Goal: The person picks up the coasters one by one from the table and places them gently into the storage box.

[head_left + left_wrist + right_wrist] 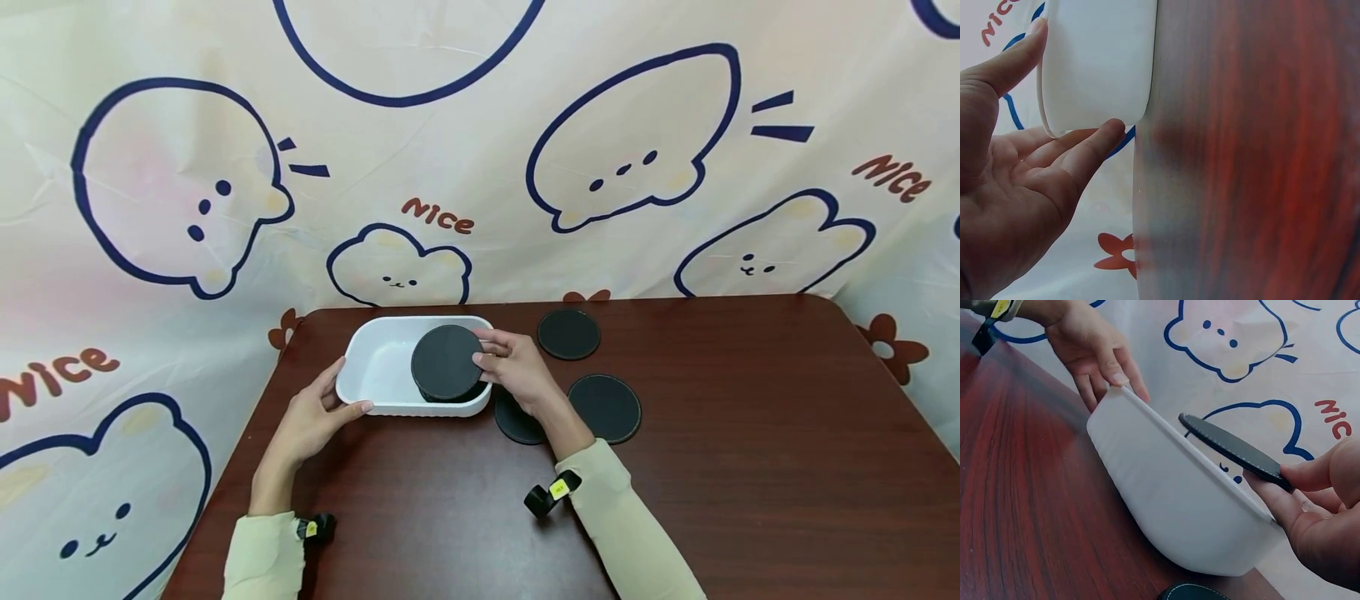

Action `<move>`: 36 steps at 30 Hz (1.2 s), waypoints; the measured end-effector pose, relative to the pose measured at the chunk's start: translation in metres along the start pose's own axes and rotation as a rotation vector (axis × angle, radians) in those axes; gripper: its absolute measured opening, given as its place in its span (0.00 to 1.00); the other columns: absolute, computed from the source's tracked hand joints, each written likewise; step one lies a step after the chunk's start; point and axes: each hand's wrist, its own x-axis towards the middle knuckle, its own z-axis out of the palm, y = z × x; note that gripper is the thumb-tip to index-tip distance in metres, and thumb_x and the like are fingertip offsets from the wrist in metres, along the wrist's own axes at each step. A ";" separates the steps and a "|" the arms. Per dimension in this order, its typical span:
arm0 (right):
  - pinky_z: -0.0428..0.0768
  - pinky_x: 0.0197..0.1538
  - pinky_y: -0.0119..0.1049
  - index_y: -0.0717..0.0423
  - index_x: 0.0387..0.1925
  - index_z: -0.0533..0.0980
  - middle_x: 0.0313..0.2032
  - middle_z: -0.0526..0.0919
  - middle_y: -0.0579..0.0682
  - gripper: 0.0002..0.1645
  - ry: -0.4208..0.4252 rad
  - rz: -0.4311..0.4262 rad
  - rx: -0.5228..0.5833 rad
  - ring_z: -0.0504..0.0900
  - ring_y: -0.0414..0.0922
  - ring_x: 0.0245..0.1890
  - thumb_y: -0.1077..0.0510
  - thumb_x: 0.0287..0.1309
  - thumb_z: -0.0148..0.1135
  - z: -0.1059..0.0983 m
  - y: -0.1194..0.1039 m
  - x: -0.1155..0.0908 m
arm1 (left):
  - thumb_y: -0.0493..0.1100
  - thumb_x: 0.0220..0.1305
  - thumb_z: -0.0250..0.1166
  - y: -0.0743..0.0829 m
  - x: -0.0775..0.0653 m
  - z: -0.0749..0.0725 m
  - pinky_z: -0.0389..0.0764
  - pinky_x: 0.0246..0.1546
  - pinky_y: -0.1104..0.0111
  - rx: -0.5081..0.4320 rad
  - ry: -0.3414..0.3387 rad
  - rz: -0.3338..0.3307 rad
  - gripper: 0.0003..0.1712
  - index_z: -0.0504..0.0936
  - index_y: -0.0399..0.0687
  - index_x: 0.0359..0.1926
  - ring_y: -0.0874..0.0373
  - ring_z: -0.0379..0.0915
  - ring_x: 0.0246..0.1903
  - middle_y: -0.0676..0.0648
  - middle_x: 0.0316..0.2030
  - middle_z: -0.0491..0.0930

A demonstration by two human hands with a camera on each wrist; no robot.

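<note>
Right hand (519,368): fingers pinching black disc (447,362), tilted over right part of white tray (378,367). Left hand (311,415): fingers grasping tray's left end. Three more discs (568,335) on tabletop (765,442).

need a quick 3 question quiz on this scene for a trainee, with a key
1. True or false: the left hand holds the tray at one end.

2. How many coasters lie on the table?

3. Where is the held coaster, the one pinched by the right hand?
a) under the tray
b) over the tray
c) flat on the table

Key
1. True
2. Three, one partly hidden by the right arm
3. b
</note>
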 end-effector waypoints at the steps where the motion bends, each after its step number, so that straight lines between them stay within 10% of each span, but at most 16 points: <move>1: 0.86 0.44 0.29 0.59 0.74 0.75 0.63 0.83 0.66 0.30 0.004 -0.003 -0.007 0.86 0.38 0.45 0.68 0.73 0.64 0.000 0.000 0.000 | 0.53 0.68 0.77 0.000 0.000 0.000 0.82 0.61 0.51 0.000 0.000 0.000 0.60 0.50 0.46 0.87 0.35 0.76 0.71 0.32 0.80 0.64; 29: 0.90 0.55 0.46 0.54 0.69 0.80 0.62 0.86 0.60 0.26 0.069 -0.055 -0.200 0.89 0.52 0.60 0.65 0.72 0.66 0.007 0.000 -0.002 | 0.53 0.69 0.76 0.000 -0.001 0.000 0.81 0.62 0.48 -0.008 0.003 0.000 0.59 0.50 0.46 0.87 0.35 0.76 0.70 0.31 0.79 0.65; 36: 0.87 0.61 0.48 0.52 0.68 0.81 0.63 0.87 0.55 0.25 0.084 -0.212 -0.505 0.88 0.52 0.62 0.59 0.73 0.69 0.007 -0.004 -0.008 | 0.53 0.68 0.77 0.000 -0.001 0.000 0.80 0.63 0.47 -0.004 0.003 -0.002 0.59 0.50 0.45 0.87 0.35 0.76 0.71 0.31 0.79 0.65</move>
